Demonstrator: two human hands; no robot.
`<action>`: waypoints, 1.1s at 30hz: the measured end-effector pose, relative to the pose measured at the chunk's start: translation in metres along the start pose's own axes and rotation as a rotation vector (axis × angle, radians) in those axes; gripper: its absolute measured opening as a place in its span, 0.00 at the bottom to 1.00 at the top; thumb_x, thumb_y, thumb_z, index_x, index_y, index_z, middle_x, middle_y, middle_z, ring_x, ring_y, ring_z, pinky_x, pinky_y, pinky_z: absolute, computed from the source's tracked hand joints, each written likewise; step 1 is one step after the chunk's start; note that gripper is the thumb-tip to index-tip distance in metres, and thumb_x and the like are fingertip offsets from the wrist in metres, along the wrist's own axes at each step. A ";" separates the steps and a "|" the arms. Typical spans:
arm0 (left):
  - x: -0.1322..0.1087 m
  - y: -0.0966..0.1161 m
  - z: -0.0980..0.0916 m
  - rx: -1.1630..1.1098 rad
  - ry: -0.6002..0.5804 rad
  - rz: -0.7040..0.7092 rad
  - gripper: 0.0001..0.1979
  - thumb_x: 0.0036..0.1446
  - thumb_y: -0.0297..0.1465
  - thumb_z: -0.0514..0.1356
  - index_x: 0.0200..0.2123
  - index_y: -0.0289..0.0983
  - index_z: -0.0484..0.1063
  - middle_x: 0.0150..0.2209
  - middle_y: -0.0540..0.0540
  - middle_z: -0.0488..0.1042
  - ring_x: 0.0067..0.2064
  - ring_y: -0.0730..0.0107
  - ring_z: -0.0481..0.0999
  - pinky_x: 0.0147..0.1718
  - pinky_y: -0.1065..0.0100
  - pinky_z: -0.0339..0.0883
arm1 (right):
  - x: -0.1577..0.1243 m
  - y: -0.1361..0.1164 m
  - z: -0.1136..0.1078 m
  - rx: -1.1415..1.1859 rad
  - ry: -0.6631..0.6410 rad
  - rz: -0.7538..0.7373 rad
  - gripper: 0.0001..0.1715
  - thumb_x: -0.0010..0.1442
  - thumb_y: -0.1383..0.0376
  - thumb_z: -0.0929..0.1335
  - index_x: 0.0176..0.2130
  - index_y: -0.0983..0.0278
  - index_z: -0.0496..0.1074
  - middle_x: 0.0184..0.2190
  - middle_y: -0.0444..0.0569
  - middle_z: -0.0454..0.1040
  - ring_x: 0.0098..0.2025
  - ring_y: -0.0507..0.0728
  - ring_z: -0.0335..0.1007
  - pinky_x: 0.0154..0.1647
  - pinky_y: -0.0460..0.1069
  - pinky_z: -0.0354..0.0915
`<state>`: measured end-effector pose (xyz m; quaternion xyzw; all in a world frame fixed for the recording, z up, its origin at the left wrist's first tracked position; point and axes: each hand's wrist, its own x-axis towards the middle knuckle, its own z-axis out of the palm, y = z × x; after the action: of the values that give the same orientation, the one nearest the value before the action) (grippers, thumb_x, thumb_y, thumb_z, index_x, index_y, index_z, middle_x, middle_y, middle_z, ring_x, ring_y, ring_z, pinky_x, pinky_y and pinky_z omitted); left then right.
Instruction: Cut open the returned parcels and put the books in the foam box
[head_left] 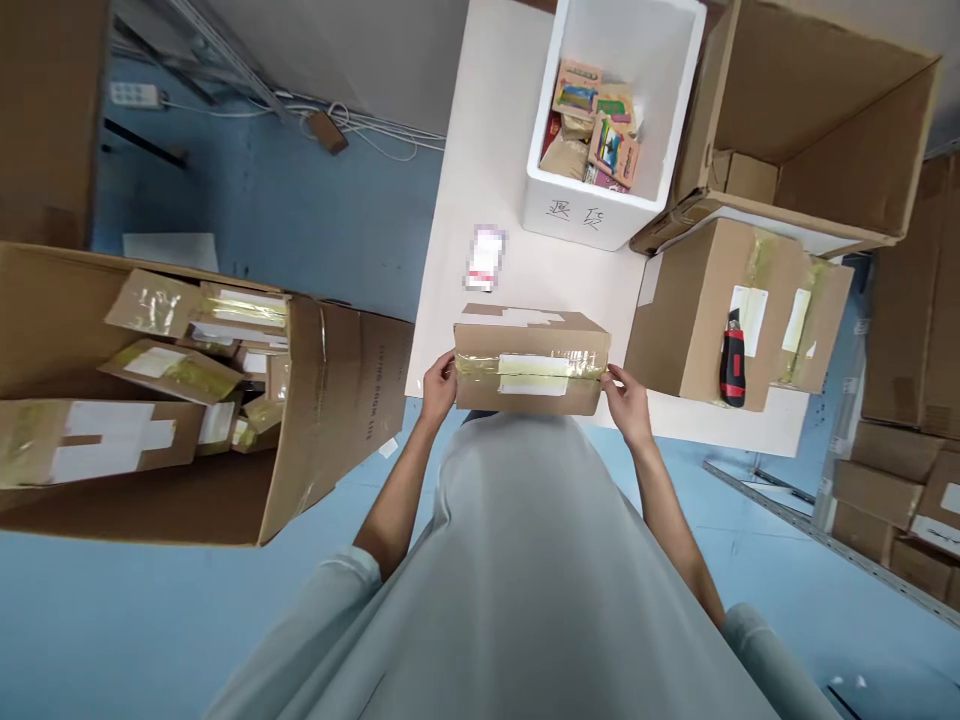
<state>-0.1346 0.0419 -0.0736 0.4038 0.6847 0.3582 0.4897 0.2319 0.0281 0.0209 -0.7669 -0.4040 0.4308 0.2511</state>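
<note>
A brown cardboard box [480, 402], sealed along its middle with yellowish tape and bearing a white label, is at the near edge of the white table [457, 180], right in front of my body. My left hand [439, 388] grips its left end with bent fingers. At the opposite end, my right hand [628, 405] pinches the corner near the tape seam. To the right, a red and black utility knife [733, 362] lies on another taped box [679, 310]. A blurred small white and pink item [486, 258] sits beyond the held box.
A white foam box [577, 215] with several small colourful packets stands at the back. Behind the taped boxes is a large open carton [847, 130]. On my left, another big carton [337, 390] holds several taped parcels. Cables [375, 128] run along the floor by the wall.
</note>
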 end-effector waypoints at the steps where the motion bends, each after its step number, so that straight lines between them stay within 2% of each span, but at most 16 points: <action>1: 0.002 0.000 0.000 -0.027 0.032 -0.021 0.23 0.65 0.47 0.65 0.54 0.37 0.83 0.52 0.38 0.87 0.52 0.53 0.86 0.57 0.53 0.81 | -0.004 0.001 0.003 0.004 0.020 0.005 0.45 0.64 0.35 0.71 0.60 0.66 0.82 0.60 0.66 0.84 0.53 0.69 0.84 0.63 0.66 0.75; 4: 0.001 0.001 -0.008 -0.081 0.112 -0.058 0.21 0.61 0.47 0.68 0.49 0.38 0.82 0.43 0.41 0.86 0.40 0.60 0.85 0.46 0.58 0.84 | -0.010 0.004 0.014 0.034 0.086 -0.003 0.40 0.64 0.36 0.71 0.55 0.65 0.84 0.57 0.64 0.86 0.54 0.69 0.84 0.63 0.65 0.75; 6: -0.007 0.005 -0.016 -0.146 0.101 -0.070 0.23 0.62 0.51 0.68 0.47 0.38 0.81 0.42 0.42 0.86 0.40 0.61 0.86 0.46 0.57 0.85 | -0.010 0.005 0.020 0.049 0.132 -0.007 0.40 0.62 0.35 0.72 0.52 0.65 0.83 0.55 0.64 0.86 0.56 0.69 0.84 0.63 0.65 0.75; 9: -0.025 0.014 -0.023 -0.179 0.018 -0.076 0.26 0.62 0.56 0.70 0.47 0.39 0.82 0.48 0.40 0.87 0.50 0.55 0.88 0.54 0.54 0.84 | -0.007 0.004 0.028 0.044 0.190 -0.001 0.44 0.58 0.31 0.72 0.49 0.66 0.82 0.52 0.64 0.87 0.54 0.69 0.84 0.62 0.64 0.76; 11: -0.038 0.021 -0.024 -0.163 -0.013 -0.094 0.29 0.59 0.55 0.73 0.52 0.39 0.83 0.54 0.38 0.86 0.56 0.49 0.87 0.56 0.51 0.84 | -0.006 0.001 0.030 0.015 0.224 -0.009 0.45 0.59 0.30 0.71 0.48 0.66 0.82 0.50 0.64 0.87 0.52 0.69 0.84 0.59 0.64 0.77; 14: -0.050 0.029 -0.020 -0.171 -0.026 -0.099 0.31 0.59 0.52 0.74 0.58 0.39 0.81 0.60 0.36 0.85 0.60 0.44 0.86 0.57 0.48 0.85 | -0.012 -0.005 0.028 -0.067 0.282 -0.028 0.43 0.63 0.31 0.69 0.46 0.66 0.83 0.48 0.64 0.87 0.50 0.68 0.84 0.57 0.62 0.77; 17: -0.050 0.031 -0.016 -0.198 -0.073 -0.061 0.32 0.61 0.49 0.73 0.61 0.39 0.79 0.64 0.36 0.82 0.64 0.45 0.85 0.62 0.46 0.82 | -0.020 -0.010 0.022 -0.174 0.305 -0.040 0.40 0.65 0.34 0.68 0.45 0.66 0.84 0.46 0.64 0.88 0.49 0.69 0.84 0.56 0.62 0.77; 20: -0.040 0.027 -0.012 -0.212 -0.097 -0.043 0.33 0.59 0.49 0.74 0.62 0.39 0.77 0.65 0.35 0.81 0.67 0.46 0.82 0.68 0.47 0.78 | -0.019 -0.013 0.018 -0.288 0.295 -0.056 0.38 0.68 0.35 0.66 0.44 0.64 0.84 0.46 0.63 0.88 0.48 0.69 0.84 0.56 0.62 0.76; 23: -0.030 0.024 -0.007 -0.209 -0.110 -0.057 0.32 0.59 0.50 0.73 0.59 0.39 0.76 0.64 0.34 0.81 0.67 0.46 0.81 0.69 0.47 0.76 | -0.009 -0.017 0.016 -0.293 0.271 -0.091 0.38 0.70 0.36 0.64 0.47 0.64 0.82 0.48 0.63 0.87 0.48 0.68 0.84 0.55 0.62 0.76; 28: -0.030 0.030 0.005 -0.275 -0.107 -0.145 0.30 0.58 0.54 0.74 0.53 0.40 0.75 0.63 0.35 0.81 0.69 0.44 0.79 0.68 0.47 0.74 | 0.013 -0.031 0.004 -0.278 0.197 -0.194 0.34 0.72 0.39 0.64 0.59 0.61 0.77 0.58 0.61 0.83 0.48 0.65 0.82 0.52 0.60 0.76; 30: -0.031 0.037 0.010 -0.320 -0.108 -0.153 0.29 0.59 0.55 0.73 0.52 0.41 0.75 0.61 0.37 0.82 0.67 0.47 0.80 0.68 0.49 0.72 | 0.019 -0.036 -0.003 -0.326 0.148 -0.207 0.33 0.73 0.41 0.65 0.63 0.59 0.75 0.54 0.58 0.85 0.44 0.63 0.81 0.50 0.59 0.76; 33: -0.032 0.048 0.016 -0.340 -0.118 -0.164 0.28 0.58 0.57 0.73 0.46 0.41 0.75 0.53 0.40 0.84 0.60 0.51 0.82 0.64 0.54 0.73 | 0.027 -0.038 -0.013 -0.381 0.111 -0.225 0.33 0.72 0.43 0.66 0.65 0.58 0.73 0.46 0.53 0.86 0.38 0.63 0.79 0.47 0.58 0.75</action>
<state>-0.1032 0.0342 -0.0233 0.2785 0.6153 0.4033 0.6174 0.2361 0.0711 0.0424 -0.7731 -0.5468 0.2730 0.1700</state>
